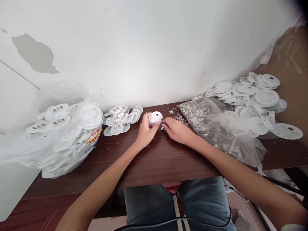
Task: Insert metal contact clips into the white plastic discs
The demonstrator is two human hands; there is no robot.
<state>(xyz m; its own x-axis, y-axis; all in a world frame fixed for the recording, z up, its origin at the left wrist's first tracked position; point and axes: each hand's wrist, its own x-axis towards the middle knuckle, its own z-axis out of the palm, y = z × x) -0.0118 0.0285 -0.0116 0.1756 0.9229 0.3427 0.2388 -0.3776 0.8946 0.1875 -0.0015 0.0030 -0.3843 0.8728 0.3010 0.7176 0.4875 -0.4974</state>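
My left hand (147, 129) is closed round the edge of a round white plastic disc (155, 117) with a small dark rectangular slot, held above the middle of the table. Close on its right, my right hand (175, 128) has its fingers pinched together near the disc's lower right edge. What those fingers hold, if anything, is too small to make out. A few tiny metal-looking bits (163, 128) show just below the right fingertips. More small loose pieces (179, 116) are scattered on the table beyond the right hand.
At left a clear plastic bag (69, 150) bulges with white discs. A small heap of discs (117, 119) lies beside it. On the right, a clear bag of tiny parts (204, 112) lies before a large disc pile (252, 93). The brown table (149, 163) meets a white wall.
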